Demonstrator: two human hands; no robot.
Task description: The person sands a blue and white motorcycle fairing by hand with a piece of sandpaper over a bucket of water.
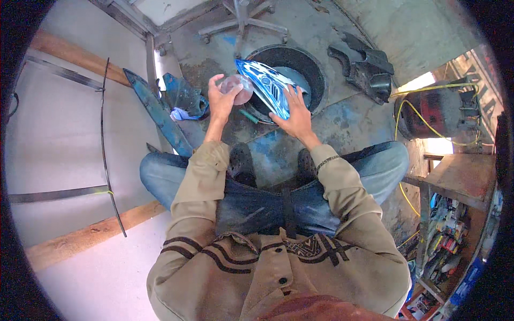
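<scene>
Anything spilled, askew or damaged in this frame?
Floor around the black tub: blue and dark blotches, like spatter; wet or dry, can't tell. At right, a yellow line loops untidily across the dark cylinder. The blue-and-white panel in the right hand shows no clear damage.

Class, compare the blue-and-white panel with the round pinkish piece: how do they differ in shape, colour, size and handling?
The blue-and-white panel is long and tapered; the round pinkish piece is circular. The panel is boldly patterned, while the piece looks plain and see-through. The panel is clearly larger than the piece. The right hand grips the panel; the left hand holds the piece. Both are handheld.
</scene>
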